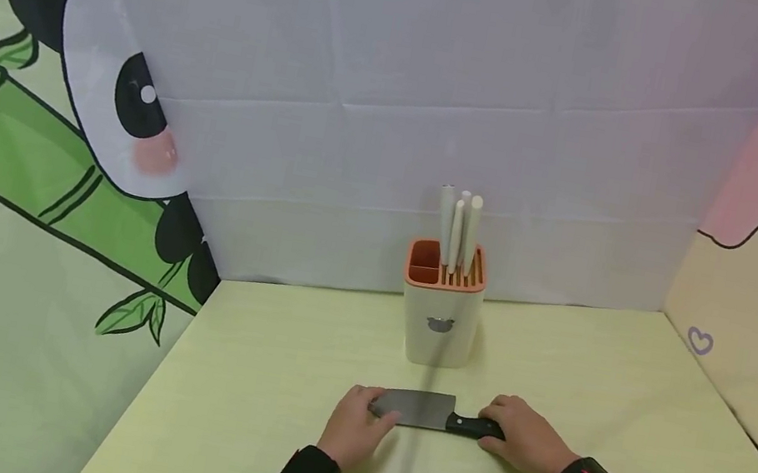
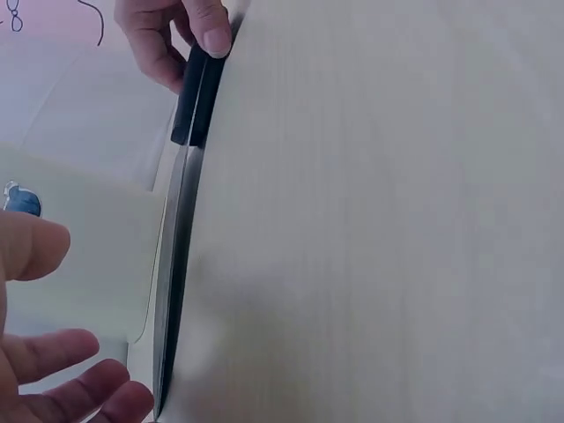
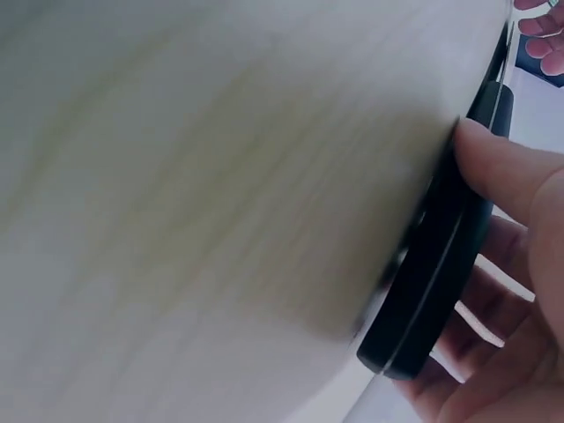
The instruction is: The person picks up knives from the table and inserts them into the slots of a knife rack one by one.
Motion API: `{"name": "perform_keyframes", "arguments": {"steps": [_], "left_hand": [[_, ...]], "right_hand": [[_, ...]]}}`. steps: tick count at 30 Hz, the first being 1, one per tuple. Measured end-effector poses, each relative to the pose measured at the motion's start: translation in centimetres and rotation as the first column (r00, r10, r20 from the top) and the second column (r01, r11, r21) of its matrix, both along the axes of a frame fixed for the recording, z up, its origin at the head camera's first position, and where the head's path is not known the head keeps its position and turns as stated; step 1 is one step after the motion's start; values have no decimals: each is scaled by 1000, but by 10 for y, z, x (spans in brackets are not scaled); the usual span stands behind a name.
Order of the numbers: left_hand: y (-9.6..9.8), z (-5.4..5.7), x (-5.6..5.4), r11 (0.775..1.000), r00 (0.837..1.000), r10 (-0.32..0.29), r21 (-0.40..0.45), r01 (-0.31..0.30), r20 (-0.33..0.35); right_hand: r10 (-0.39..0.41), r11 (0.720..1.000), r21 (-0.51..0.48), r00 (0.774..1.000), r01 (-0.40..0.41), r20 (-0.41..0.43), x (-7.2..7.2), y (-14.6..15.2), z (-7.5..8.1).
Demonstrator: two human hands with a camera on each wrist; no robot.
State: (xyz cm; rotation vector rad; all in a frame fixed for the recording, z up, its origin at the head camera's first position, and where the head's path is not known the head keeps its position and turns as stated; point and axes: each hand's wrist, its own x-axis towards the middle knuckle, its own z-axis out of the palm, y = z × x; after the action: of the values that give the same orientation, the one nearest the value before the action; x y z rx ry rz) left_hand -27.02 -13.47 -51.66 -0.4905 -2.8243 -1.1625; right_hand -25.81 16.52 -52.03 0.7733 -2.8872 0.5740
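A cleaver [image 1: 417, 409] with a broad grey blade and black handle lies flat on the pale table, its handle pointing right. My right hand [image 1: 529, 439] pinches the handle; in the right wrist view the thumb presses one side of the black handle [image 3: 432, 264] and the fingers lie at the other. At the blade's left end is my left hand [image 1: 353, 426], thumb and fingers spread around the tip. The left wrist view shows its fingers [image 2: 79, 388] apart from the thumb and close beside the blade [image 2: 174, 282]; whether they touch it I cannot tell.
Behind the cleaver stands a cream knife block [image 1: 437, 336] with an orange top, an open compartment at left and several white-handled knives [image 1: 457, 233] in its slots. A white cloth wall [image 1: 365, 141] rises along the back edge of the table [image 1: 269, 386], with printed cloth at both sides.
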Motion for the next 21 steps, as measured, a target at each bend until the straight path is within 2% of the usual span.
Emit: {"name": "perform_keyframes", "arguments": {"steps": [6,8,10,12,15,17,19,21], "left_hand": [[-8,2,1,994,998,38,100,-43,52],[-10,4,0,986,993,65,147,-79,95],[-11,7,-2,966,984,91,227,-124,151],[-13,12,-4,931,968,113,317,-182,223],[-13,20,-6,851,941,90,466,-242,325],[-13,25,-6,797,920,25,548,-254,391],[-13,29,-6,733,896,-87,637,-237,435],[-12,32,-6,676,866,-204,705,-213,457]], "right_hand": [[19,999,50,998,-16,-63,3,3,-1],[19,999,50,995,-14,-95,6,5,1],[17,999,34,991,-13,-130,9,6,6],[8,1000,13,988,-6,-156,11,7,12],[-5,1000,-8,984,3,-175,13,8,22],[-12,1000,-17,983,9,-185,14,8,29],[-11,1000,-24,979,6,-204,16,7,36],[-6,1000,-28,972,0,-234,19,7,43]]}}
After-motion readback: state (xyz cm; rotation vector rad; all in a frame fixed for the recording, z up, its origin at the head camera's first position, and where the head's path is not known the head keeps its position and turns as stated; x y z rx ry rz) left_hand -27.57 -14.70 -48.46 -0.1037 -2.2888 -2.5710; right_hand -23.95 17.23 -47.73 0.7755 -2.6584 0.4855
